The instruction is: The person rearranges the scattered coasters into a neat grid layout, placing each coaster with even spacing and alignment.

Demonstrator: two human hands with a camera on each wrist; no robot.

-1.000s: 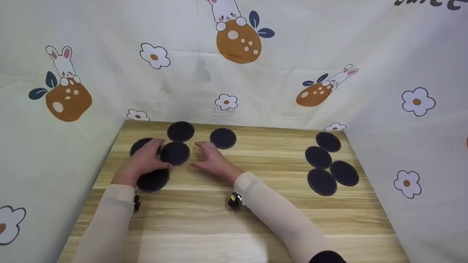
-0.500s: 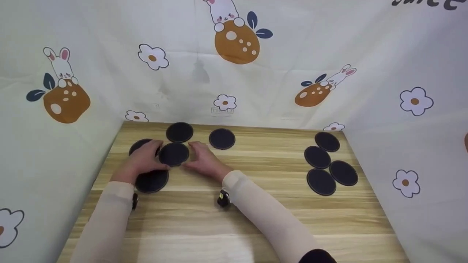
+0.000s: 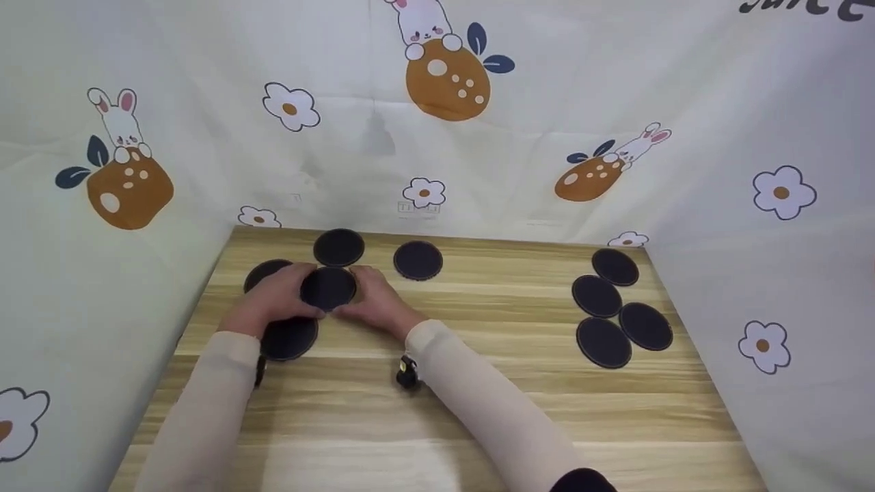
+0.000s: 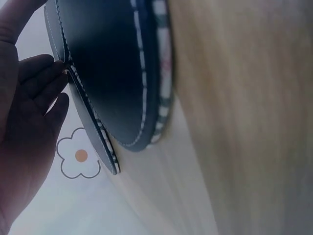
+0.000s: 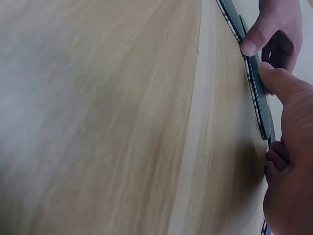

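Observation:
A round black coaster (image 3: pixel 329 288) with a stitched rim lies in the left cluster, between my two hands. In the head view, my left hand (image 3: pixel 275 294) curves round its left edge, thumb at the near side and fingers at the far side. My right hand (image 3: pixel 374 299) curves round its right edge in the same way. The right wrist view shows my left thumb against a coaster's edge, with my right thumb close by. Other coasters surround it: one (image 3: pixel 339 247) behind, one (image 3: pixel 290 339) in front, and one (image 3: pixel 263 272) partly hidden by my left hand.
A single coaster (image 3: pixel 418 260) lies right of the cluster. Several more, including one (image 3: pixel 603 342), form a group at the right of the wooden tabletop (image 3: pixel 478 389). Printed cloth walls (image 3: pixel 513 171) close off the back and both sides.
My right hand has moved left until it meets the middle coaster's right side. My left hand has shifted slightly right to its left side. The coasters have kept their places.

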